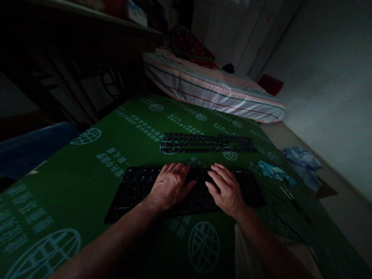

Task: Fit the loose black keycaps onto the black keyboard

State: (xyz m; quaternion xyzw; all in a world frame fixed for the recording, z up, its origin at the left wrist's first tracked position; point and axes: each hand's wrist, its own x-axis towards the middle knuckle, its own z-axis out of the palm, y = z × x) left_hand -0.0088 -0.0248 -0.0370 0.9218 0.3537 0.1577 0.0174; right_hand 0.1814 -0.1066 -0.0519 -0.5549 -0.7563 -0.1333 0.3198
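Note:
A black keyboard (136,190) lies on a green printed sheet (95,162) spread on the floor. My left hand (170,186) rests flat on the keyboard's middle, fingers together and pointing away from me. My right hand (226,188) lies beside it on the keys, fingers slightly spread. Neither hand holds anything. Beyond the keyboard lie rows of loose black keycaps (207,142) on the sheet. A thin black cable (290,217) trails off to the right of the keyboard.
A striped mattress (215,91) with a red bundle of cloth (188,46) lies at the back. Crumpled blue cloths (302,159) sit at the sheet's right edge. Dark furniture (72,77) stands on the left. The room is very dim.

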